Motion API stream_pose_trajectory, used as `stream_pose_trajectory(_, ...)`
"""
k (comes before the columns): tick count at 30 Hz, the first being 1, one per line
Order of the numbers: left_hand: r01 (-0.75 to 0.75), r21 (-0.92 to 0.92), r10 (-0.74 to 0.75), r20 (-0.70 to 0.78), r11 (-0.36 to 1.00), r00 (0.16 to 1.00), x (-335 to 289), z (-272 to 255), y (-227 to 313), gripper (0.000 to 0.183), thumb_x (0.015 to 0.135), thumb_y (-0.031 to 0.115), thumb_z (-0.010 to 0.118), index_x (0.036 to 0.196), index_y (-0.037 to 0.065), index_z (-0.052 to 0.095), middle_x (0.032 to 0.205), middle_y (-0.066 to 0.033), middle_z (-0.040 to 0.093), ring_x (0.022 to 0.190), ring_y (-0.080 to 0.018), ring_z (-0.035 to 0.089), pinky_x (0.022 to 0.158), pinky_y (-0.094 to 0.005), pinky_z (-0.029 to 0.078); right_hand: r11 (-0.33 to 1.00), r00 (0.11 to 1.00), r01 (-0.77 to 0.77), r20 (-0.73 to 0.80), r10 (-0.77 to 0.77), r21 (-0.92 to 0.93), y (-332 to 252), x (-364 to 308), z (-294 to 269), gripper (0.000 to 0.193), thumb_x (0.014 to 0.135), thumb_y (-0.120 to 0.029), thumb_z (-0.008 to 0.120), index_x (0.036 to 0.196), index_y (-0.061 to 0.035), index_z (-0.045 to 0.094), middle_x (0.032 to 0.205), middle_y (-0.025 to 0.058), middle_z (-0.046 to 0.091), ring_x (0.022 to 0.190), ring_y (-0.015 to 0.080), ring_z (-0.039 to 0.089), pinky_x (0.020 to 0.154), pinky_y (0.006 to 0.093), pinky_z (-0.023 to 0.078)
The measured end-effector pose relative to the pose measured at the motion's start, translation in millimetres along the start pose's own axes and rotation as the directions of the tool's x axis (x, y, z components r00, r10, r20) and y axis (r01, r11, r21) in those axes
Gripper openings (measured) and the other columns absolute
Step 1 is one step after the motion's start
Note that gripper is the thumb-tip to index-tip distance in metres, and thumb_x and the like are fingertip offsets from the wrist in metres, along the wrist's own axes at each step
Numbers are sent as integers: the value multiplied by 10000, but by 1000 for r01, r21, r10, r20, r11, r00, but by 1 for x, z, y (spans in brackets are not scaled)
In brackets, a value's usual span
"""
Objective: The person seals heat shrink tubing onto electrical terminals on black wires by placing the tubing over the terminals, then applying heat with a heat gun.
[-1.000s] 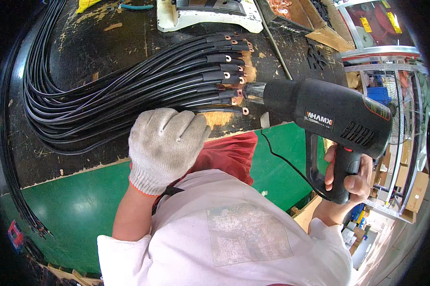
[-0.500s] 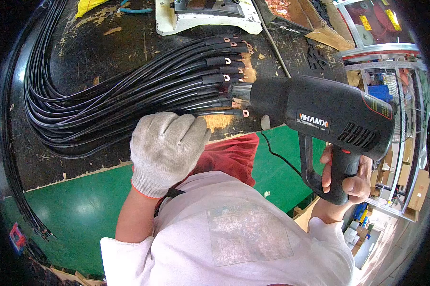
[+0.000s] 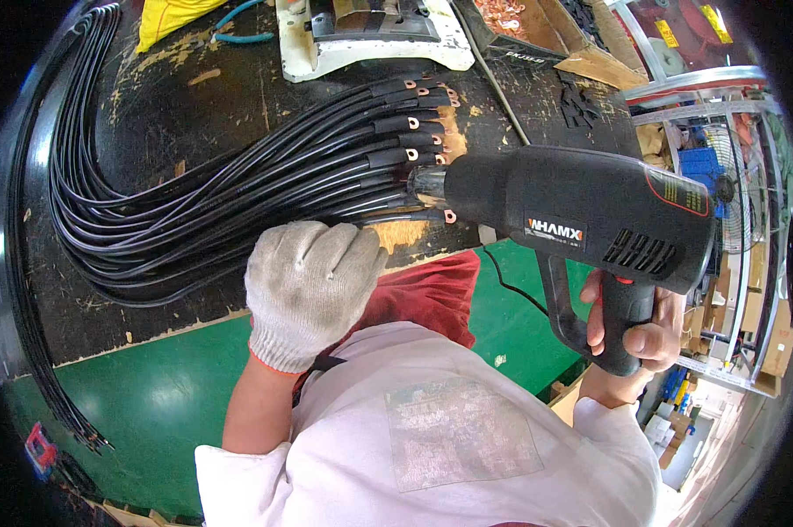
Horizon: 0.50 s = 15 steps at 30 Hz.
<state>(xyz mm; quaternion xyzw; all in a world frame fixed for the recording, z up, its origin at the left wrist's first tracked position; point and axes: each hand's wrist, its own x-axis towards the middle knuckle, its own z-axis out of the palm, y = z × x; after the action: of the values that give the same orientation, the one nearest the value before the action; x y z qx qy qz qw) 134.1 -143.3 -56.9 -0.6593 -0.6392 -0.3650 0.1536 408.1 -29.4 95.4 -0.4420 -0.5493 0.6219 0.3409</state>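
My right hand, bare, is wrapped round the handle of a black heat gun. Its metal nozzle points left and lies over the ends of the nearer cables. Many black cables curve across the bench in a bundle, their ends fanned out to the right. Copper ring lugs tip them, with black sleeves behind the lugs. My left hand, in a whitish knit glove, is closed at the bench's near edge beside the nearest cables. Its fingertips are hidden, so whatever it holds cannot be made out.
Beyond the cables stands a white-based metal device. Blue-handled pliers and a yellow bag lie left of it. At the far right are a box of copper parts and loose black sleeves. Another cable bundle hangs off the left.
The heat gun's nozzle has shifted slightly left and toward me over the cable ends. My left hand stays closed near the bench edge. The whole view has tilted a little.
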Motion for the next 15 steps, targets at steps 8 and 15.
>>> stream_pose_trajectory(8,-30,34,30,0,999,1000,-6,2,1,234,727,210,811,941,146,740,941,13,662,832,-213,632,757,-394,516,992,997,-69,24,67,104,-3,-3,9,770,463,-114,747,1152,195,592,884,283,718,522,255,669,417,305,530)
stream_pose_trajectory(15,-14,62,10,72,998,997,-2,2,5,233,754,221,820,966,155,752,947,24,681,863,-213,643,787,-389,508,987,987,-159,31,159,-5,-11,-3,-7,644,414,-113,681,1009,133,699,904,222,748,569,230,682,527,301,559)
